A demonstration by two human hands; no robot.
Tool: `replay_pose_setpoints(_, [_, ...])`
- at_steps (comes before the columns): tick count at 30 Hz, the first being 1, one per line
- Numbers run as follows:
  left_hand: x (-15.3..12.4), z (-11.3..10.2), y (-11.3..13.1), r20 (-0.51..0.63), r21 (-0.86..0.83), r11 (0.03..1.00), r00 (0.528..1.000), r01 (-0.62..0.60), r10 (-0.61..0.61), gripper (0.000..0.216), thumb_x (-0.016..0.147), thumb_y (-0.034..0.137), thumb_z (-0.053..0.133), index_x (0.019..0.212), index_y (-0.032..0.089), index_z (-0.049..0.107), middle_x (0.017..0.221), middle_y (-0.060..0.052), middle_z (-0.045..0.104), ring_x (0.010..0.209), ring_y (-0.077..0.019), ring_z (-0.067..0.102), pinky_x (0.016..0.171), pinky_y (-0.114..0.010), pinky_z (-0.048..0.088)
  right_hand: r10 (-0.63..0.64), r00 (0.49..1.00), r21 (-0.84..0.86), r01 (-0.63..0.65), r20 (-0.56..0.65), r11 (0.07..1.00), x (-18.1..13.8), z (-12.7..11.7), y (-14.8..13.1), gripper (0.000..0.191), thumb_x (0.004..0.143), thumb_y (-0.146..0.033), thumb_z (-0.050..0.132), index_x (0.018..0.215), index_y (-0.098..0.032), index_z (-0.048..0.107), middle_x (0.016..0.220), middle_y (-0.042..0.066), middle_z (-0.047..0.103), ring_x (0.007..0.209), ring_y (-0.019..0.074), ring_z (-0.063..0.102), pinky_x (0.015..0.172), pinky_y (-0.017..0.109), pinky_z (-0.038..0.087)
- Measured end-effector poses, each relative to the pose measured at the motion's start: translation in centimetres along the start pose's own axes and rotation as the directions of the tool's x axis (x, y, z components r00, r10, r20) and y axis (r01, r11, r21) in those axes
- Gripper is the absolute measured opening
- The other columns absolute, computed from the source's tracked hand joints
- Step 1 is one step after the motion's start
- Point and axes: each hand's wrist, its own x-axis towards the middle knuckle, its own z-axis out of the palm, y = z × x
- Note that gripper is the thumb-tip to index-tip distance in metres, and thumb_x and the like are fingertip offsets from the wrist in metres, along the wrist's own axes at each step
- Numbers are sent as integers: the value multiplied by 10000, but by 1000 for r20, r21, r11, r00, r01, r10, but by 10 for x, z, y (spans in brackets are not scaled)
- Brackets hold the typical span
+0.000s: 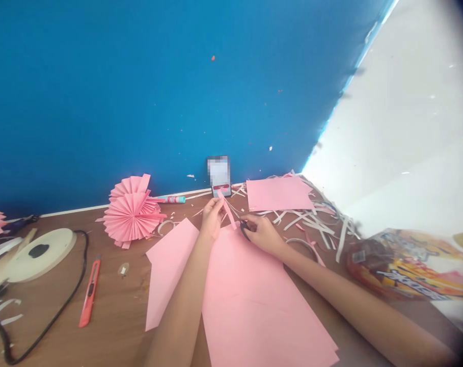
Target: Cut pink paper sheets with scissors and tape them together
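Observation:
Between the fingers of my left hand (pixel 212 218) is a narrow pink paper strip (pixel 228 210), its lower end hanging toward the right. My right hand (pixel 262 234) is closed around the dark handles of a pair of scissors (pixel 245 232). The blades point up and left, close to the strip; I cannot tell whether they touch it. Under both hands lies a large pink paper sheet (pixel 254 306). A smaller cut pink sheet (pixel 173 270) lies to its left, partly behind my left forearm.
A phone (pixel 219 176) leans on the blue wall. Pink paper fans (pixel 134 216), a glue stick (pixel 173 199) and a red box cutter (pixel 90 293) lie left. Another pink sheet (pixel 279 193) rests on white paper strips (pixel 311 222). A printed plastic packet (pixel 410 265) is at right.

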Motion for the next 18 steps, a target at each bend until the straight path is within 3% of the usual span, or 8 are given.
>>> replay_pose_setpoints(7, [-1,0,1,9,0,1000,1000,-20,20,185,727,288,705,754,169,565,720,27,578,652,-63,538,665,-188,435,0,1000,5,0,4,1000,1,-2,-3,301,737,-173,504,985,-172,674,536,-50,432,513,100,354,522,216,304])
replay_pose_setpoints(18, [1,0,0,15,-7,1000,1000,-10,10,184,726,288,703,757,170,565,705,31,567,640,-62,533,650,-186,429,3,1000,3,-3,13,1000,0,0,0,287,747,-178,504,981,-182,670,556,-45,455,514,98,361,518,218,284])
